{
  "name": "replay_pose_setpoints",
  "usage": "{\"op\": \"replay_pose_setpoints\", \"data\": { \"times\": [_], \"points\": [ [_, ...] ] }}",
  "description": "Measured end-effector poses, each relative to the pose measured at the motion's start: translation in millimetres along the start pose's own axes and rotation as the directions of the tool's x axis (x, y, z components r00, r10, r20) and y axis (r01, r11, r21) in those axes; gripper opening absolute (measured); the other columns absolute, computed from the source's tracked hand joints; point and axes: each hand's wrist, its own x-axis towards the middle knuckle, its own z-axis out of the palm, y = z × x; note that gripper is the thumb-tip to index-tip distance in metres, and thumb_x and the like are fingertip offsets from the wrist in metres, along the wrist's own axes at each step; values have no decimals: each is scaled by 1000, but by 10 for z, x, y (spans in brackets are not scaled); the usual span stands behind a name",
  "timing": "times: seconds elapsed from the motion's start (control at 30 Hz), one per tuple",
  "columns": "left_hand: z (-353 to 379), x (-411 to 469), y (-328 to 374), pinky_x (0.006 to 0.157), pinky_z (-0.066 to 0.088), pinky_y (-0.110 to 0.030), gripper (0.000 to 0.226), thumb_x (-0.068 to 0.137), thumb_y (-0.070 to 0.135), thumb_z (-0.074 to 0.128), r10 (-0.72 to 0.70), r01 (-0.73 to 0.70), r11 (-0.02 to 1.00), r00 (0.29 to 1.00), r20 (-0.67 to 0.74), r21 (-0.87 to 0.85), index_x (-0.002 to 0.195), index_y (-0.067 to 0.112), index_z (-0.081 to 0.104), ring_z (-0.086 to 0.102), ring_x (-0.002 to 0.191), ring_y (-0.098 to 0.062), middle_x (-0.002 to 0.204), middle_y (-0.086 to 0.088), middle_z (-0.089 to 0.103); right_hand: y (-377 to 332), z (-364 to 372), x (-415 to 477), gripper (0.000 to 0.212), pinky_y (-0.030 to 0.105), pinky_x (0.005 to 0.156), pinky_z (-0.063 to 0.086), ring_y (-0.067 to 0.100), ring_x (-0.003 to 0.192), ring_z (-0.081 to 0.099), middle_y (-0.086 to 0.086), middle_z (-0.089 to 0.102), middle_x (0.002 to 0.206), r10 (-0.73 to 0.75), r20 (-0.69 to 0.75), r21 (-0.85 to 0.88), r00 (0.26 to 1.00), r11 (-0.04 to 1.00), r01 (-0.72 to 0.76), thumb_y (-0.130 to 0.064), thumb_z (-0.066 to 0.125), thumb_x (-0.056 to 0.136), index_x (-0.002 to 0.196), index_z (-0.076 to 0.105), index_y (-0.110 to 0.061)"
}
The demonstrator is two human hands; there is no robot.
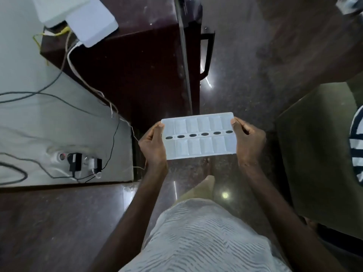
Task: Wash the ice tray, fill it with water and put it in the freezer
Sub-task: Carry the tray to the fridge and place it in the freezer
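1. The ice tray (204, 124) is up in the air in front of the person's body and held flat. It's white, with two rows of pockets and a line of dark oval holes down the middle.
2. The left hand (152, 146) pinches the tray's left short edge, thumb on top and fingers curled under. The right hand (248, 142) grips the right short edge the same way. So it's a firm two-handed hold.
3. Whether there's water in the pockets is impossible to tell, they're too washed out. There's no sink in view, and a maroon fridge (137, 75) stands just beyond the tray. Best guess is a carrying leg. The level two-handed hold hints at a filled tray headed for the freezer, but that's only a guess.
4. If so, the door looks closed. Its handle (206, 54) is beyond the tray, slightly right. One hand would have to let go to pull it, so the other has to keep the tray level alone.
5. Left of the tray is a wall corner with sockets (78, 163) and cables (110, 107), and one thin wire hangs near the left hand.
6. Right of the tray are a greenish surface (314, 144) and someone's striped sleeve (356, 144).
7. The open lane is the dark floor (245, 85) beyond the tray, between the fridge and that surface.
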Motion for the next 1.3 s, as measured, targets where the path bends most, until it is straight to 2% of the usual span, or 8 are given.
{"op": "replay_pose_setpoints", "data": {
  "times": [0.17, 0.3, 0.53, 0.67, 0.83, 0.97, 1.13, 1.3],
  "points": [
    [745, 309, 18, 91, 59, -63, 27, 90, 32, 72, 12, -12, 1000, 1000, -3, 9, 108, 14, 82, 75, 104, -38, 105, -12, 80, -114, -12, 796, 23, 11, 63, 55, -10, 77, 70, -14, 74, 94, 43, 0, -28, 999, 999, -43, -21, 70, 98, 118, 77, -12],
    [1284, 501, 144, 91, 61, -59, 19, 96, 18, 70, 25, -25, 1000, 999, -34, -4, 107, 8, 82, 74, 104, -40, 103, -14, 80, -189, 3, 1372, 25, 22, 74, 62, 0, 85, 74, -4, 79, 103, 47, -18, -62, 999, 997, -48, -24, 71, 97, 118, 78, -11],
    [2022, 815, 300, 69, 60, -32, 17, 98, 15, 68, 32, -31, 998, 999, -18, 46, 108, 11, 82, 76, 83, -14, 91, 0, 81, -312, 9, 2140, 25, 16, 69, 58, -2, 80, 73, -5, 77, 101, 47, -22, -62, 999, 997, -49, -21, 70, 98, 119, 77, -11],
    [2426, 969, 274, 72, 62, -37, 17, 97, 17, 69, 39, -38, 996, 999, -18, 75, 107, 13, 82, 75, 83, -18, 91, -2, 80, -333, -22, 2554, 26, 22, 75, 61, 4, 87, 74, -1, 78, 105, 49, -33, -68, 998, 996, -51, -23, 71, 98, 120, 77, -11],
    [3039, 1117, 282, 63, 58, -27, 14, 98, 17, 69, 50, -49, 996, 999, -21, 71, 99, 23, 82, 74, 78, -10, 86, 5, 79, -397, -72, 3189, 26, 18, 72, 60, -4, 83, 72, -3, 77, 103, 57, -41, -69, 998, 996, -60, -22, 72, 97, 119, 77, -10],
    [3627, 1286, 285, 68, 59, -30, 15, 97, 18, 69, 52, -47, 996, 997, -53, 77, 105, 19, 83, 72, 79, -8, 86, 7, 79, -470, -136, 3835, 27, 29, 76, 64, 10, 90, 76, -1, 79, 106, 77, 12, -93, 997, 993, -75, -27, 71, 98, 120, 78, -13],
    [4379, 1467, 356, 78, 60, -36, 16, 96, 18, 70, 60, -53, 996, 994, -94, 76, 105, 16, 83, 72, 87, -10, 90, 6, 79, -628, -189, 4672, 26, 8, 61, 52, -6, 77, 71, -5, 74, 99, 39, 10, -120, 999, 992, -37, -22, 73, 97, 117, 77, -8],
    [5118, 1597, 465, 80, 59, -34, 16, 95, 17, 70, 90, -87, 996, 991, -103, 34, 97, 27, 82, 72, 90, -10, 91, 7, 80, -795, -300, 5425, 24, 6, 66, 50, -16, 73, 66, -2, 75, 100, 2, 31, -106, 1000, 994, 1, -17, 72, 96, 116, 77, -5]
  ]
}}
